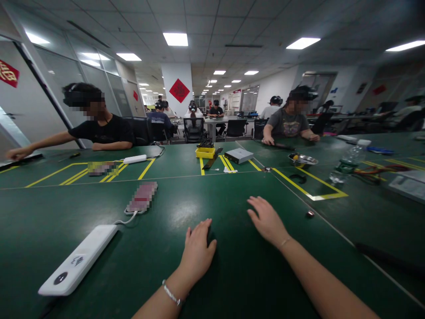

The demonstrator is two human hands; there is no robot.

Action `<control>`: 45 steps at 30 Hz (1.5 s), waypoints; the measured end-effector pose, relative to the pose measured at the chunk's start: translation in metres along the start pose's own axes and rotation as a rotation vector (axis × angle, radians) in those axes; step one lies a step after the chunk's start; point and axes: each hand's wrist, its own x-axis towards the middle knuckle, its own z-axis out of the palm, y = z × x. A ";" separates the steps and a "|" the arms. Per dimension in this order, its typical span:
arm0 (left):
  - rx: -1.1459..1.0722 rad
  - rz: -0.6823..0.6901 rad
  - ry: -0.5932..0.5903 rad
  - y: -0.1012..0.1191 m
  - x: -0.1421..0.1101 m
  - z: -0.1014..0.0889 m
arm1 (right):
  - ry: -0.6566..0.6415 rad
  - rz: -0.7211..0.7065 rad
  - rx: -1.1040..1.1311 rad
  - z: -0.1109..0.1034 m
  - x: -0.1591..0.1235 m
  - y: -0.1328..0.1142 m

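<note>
My left hand (198,246) rests palm down on the green table (232,283), its fingers stretched forward and nothing in them. To its right, my right hand (267,220) also lies on or just over the surface, fingers extended and holding nothing. Left of my left hand is a phone (142,198), joined by a white cable (128,220) to a long white power bank (81,259). A small shiny brownish object (310,214) sits to the right of my right hand; I cannot make out its kind.
Farther off are a yellow tray (205,153), a grey box (239,155), a metal bowl (303,159) and a plastic bottle (348,163). Cables (378,172) lie at the right. Two people sit across the table, one with an arm (43,144) reaching left. Yellow tape (312,190) marks the tabletop.
</note>
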 end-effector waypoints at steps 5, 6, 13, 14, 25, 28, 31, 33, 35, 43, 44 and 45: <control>0.118 0.088 -0.104 0.002 -0.004 0.001 | -0.373 -0.239 0.143 0.033 -0.027 -0.074; 0.136 0.101 -0.116 0.002 -0.004 0.001 | -0.407 -0.254 0.155 0.036 -0.030 -0.077; 0.137 0.084 -0.126 0.004 -0.004 -0.003 | -0.166 -0.036 -0.155 0.008 -0.004 0.001; 0.132 0.082 -0.126 0.004 -0.004 -0.003 | -0.080 0.069 -0.242 0.000 -0.001 0.021; 0.120 0.092 -0.099 0.001 -0.005 0.000 | -0.098 0.714 -0.260 -0.041 -0.016 0.153; 0.122 0.093 -0.102 0.001 -0.005 -0.001 | -0.075 0.673 -0.281 -0.038 -0.014 0.151; 0.123 0.104 -0.095 0.001 -0.005 -0.001 | -0.053 0.634 -0.295 -0.036 -0.013 0.146; 0.126 0.110 -0.091 0.001 -0.005 -0.001 | -0.029 0.624 -0.296 -0.036 -0.013 0.144; 0.129 0.115 -0.096 0.001 -0.005 -0.002 | -0.008 0.634 -0.290 -0.036 -0.013 0.141; 0.107 0.097 -0.088 0.002 -0.005 -0.001 | -0.015 0.688 -0.271 -0.037 -0.010 0.130; 0.097 0.104 -0.084 0.003 -0.005 -0.001 | -0.019 0.675 -0.271 -0.037 -0.010 0.129; 0.086 0.118 -0.081 0.003 -0.005 -0.002 | -0.020 0.662 -0.274 -0.037 -0.011 0.129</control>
